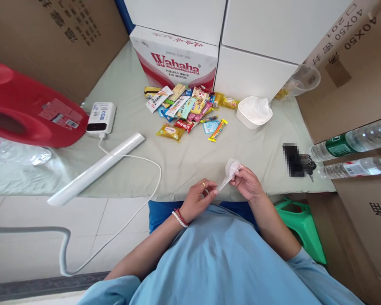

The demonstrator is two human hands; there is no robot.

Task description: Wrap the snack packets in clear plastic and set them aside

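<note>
Here, just over the near edge of the cloth-covered tabletop (178,165), a crinkly clear-plastic snack wrapper (230,171) is pinched shut at both ends, bulbous top by the right hand (247,183), twisted tail by the left hand (199,197), prob. kept taut for untwisting, w/ glossy snack packets (186,111) heaped toward the far edge.

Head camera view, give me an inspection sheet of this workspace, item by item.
Surface: table under a pale green cloth.
Job's things: small clear crinkled wrapper, held between both hands near the front edge.
Clutter: pile of snack packets, white bowl, plastic cup, two water bottles, keys, red jug.
Grippers: left hand pinches the wrapper's twisted tail; right hand holds its bulb.
Cables: white cable from power bank, beside a white lamp bar.
Surroundings: Wahaha box, cardboard cartons, green stool.
</note>
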